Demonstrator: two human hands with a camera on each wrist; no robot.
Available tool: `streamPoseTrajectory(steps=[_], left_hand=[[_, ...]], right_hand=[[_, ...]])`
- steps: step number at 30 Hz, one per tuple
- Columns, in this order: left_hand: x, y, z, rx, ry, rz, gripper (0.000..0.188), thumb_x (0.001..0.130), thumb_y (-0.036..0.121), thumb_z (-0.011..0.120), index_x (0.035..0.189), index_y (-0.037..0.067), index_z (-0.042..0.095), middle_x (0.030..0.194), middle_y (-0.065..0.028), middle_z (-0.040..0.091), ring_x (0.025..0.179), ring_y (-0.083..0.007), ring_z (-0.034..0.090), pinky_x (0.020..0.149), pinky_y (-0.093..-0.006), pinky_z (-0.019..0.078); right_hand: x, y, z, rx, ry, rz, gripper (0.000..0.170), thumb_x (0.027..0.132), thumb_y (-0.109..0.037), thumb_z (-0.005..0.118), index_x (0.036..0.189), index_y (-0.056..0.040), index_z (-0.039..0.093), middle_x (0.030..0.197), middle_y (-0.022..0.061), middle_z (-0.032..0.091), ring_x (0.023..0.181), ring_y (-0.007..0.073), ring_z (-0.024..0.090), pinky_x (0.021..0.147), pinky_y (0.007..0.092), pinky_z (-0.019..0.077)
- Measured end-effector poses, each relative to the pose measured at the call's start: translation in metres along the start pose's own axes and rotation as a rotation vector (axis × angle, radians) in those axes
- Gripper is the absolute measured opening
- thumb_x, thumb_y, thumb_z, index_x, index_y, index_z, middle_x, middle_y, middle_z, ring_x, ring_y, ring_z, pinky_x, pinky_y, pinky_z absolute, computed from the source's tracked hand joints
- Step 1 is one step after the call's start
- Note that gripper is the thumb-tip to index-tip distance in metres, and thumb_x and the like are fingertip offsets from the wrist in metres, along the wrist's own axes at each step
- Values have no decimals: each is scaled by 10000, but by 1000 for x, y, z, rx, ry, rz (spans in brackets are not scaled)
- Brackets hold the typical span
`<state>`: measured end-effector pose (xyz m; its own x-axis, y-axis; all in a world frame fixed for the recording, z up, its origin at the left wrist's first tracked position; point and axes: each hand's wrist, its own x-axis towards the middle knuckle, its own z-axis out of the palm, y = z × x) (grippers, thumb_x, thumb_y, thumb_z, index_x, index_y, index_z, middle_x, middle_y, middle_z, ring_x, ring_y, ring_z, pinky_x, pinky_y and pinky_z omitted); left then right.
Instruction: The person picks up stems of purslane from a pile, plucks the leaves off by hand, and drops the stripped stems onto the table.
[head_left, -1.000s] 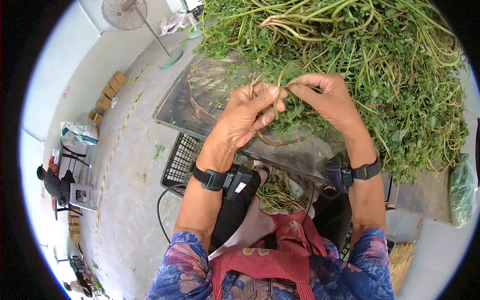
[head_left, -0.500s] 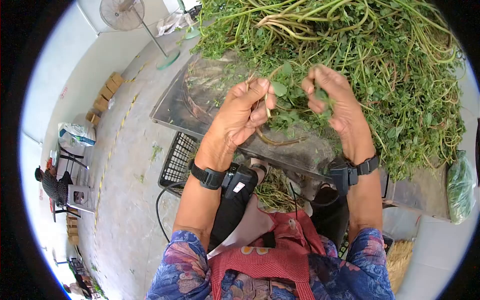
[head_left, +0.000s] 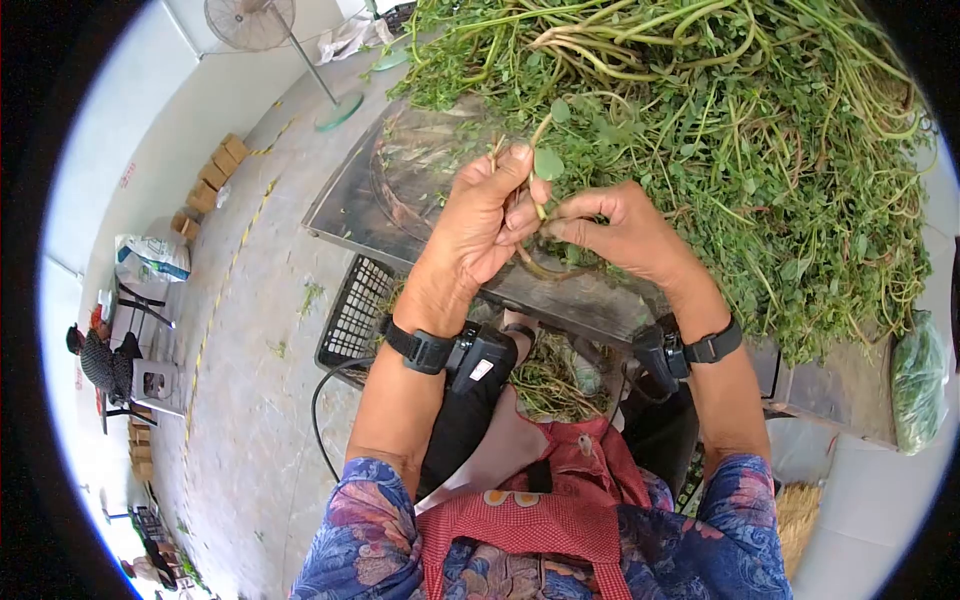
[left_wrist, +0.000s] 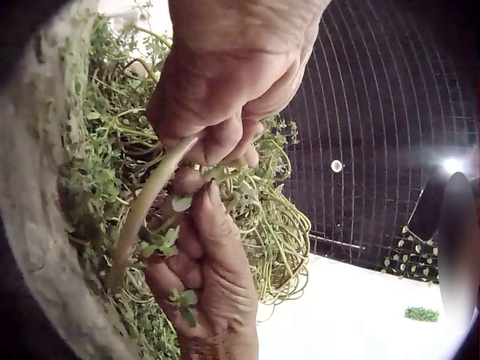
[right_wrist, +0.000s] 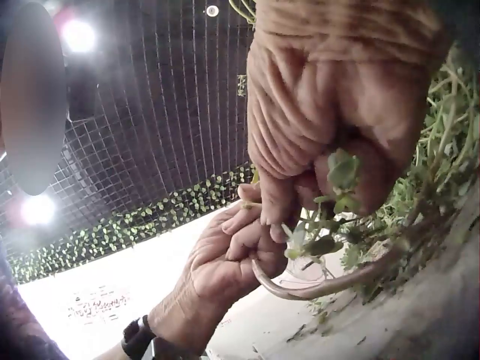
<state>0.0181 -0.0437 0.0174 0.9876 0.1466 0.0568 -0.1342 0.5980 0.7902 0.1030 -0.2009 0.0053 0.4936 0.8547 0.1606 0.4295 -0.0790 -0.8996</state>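
Observation:
My left hand (head_left: pixel 480 215) grips a few plant stems over the table's near edge. A pale stem (head_left: pixel 541 130) with a round leaf (head_left: pixel 548 163) stands up out of its fingers. Below them a thicker, curved brownish stem (left_wrist: pixel 146 199) sticks out. My right hand (head_left: pixel 635 238) has come in close beside the left, its thumb and index finger pinching a leafy stem at the left fingers. Small leaves (right_wrist: pixel 345 176) show by the right palm in the right wrist view. Behind both hands lies a large heap of leafy green stems (head_left: pixel 720 150).
The heap covers most of the dark table (head_left: pixel 350 195). Below it stand a black crate (head_left: pixel 350 325) and a pile of stems (head_left: pixel 555 380). A filled plastic bag (head_left: pixel 918 385) lies at the table's right end. A fan (head_left: pixel 250 20) stands back left; a seated person (head_left: pixel 110 360) is far left.
The right hand drew away from the left to the right with a leafy bit, then came back lower to the left fingers. The left hand stays nearly in place, still gripping its stems.

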Motion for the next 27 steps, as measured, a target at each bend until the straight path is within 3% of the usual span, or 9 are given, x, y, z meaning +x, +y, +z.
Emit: streamPoseTrajectory(steps=[2, 3, 5, 6, 8, 13, 15, 23, 27], left_hand=[[2, -2, -4, 16, -2, 15, 182, 912, 204, 539, 812, 53, 521, 626, -45, 557, 411, -31, 375, 328, -156, 253], [2, -2, -5, 31, -2, 23, 174, 910, 206, 542, 816, 62, 518, 623, -49, 572, 402, -38, 384, 328, -161, 248], [0, -1, -4, 36, 3, 18, 172, 910, 209, 543, 820, 65, 513, 621, -46, 570, 397, -38, 376, 330, -162, 245], [-1, -1, -2, 40, 5, 8, 171, 910, 212, 544, 825, 68, 509, 619, -44, 568, 393, -39, 369, 333, -162, 241], [-1, -3, 1, 77, -18, 3, 172, 908, 209, 546, 828, 60, 517, 622, -32, 559, 407, -34, 368, 331, -159, 240], [-6, -5, 15, 227, 11, 1, 169, 905, 199, 550, 825, 51, 535, 654, -27, 580, 427, -32, 384, 329, -161, 233], [-7, -4, 17, 262, -16, 8, 148, 921, 187, 520, 896, 43, 542, 699, -35, 589, 502, -34, 431, 416, -156, 310], [-2, -14, 11, 396, -33, 54, 137, 911, 153, 528, 877, 23, 555, 694, -27, 590, 504, -30, 424, 438, -155, 311], [-1, -16, 7, 432, -48, 101, 125, 903, 140, 532, 890, 18, 553, 684, -30, 588, 490, -30, 415, 434, -162, 310]], right_hand=[[1, 5, -1, -87, 67, -95, 127, 803, -107, 619, 849, -1, 674, 685, 18, 627, 625, 62, 541, 572, 223, 434], [2, 1, -3, -88, 66, -97, 127, 803, -107, 619, 849, -1, 674, 685, 18, 627, 625, 62, 541, 572, 223, 434], [2, -9, -10, 273, 411, 303, 170, 807, -157, 570, 760, 1, 613, 627, 7, 543, 479, 61, 445, 421, 215, 348], [-2, -7, -16, 272, 414, 304, 170, 807, -157, 570, 760, 1, 613, 627, 7, 543, 479, 61, 445, 421, 215, 348], [-8, -1, -32, 1027, 253, 160, 104, 810, -128, 503, 766, -38, 533, 635, 6, 497, 411, 53, 355, 368, 200, 263], [-4, -11, -12, 777, 267, 205, 337, 912, -341, 519, 848, -11, 502, 716, 92, 543, 393, 56, 350, 369, 217, 271], [-3, -8, -12, 768, 264, 199, 329, 910, -334, 524, 857, -10, 506, 720, 89, 544, 395, 57, 353, 372, 219, 272], [-2, -15, 1, 833, 267, 178, 312, 861, -325, 607, 882, -24, 525, 648, 30, 527, 408, 38, 363, 366, 204, 252], [1, -10, 3, 502, 358, 108, 227, 818, -228, 664, 842, -28, 558, 597, -12, 525, 428, 22, 359, 363, 185, 231]])
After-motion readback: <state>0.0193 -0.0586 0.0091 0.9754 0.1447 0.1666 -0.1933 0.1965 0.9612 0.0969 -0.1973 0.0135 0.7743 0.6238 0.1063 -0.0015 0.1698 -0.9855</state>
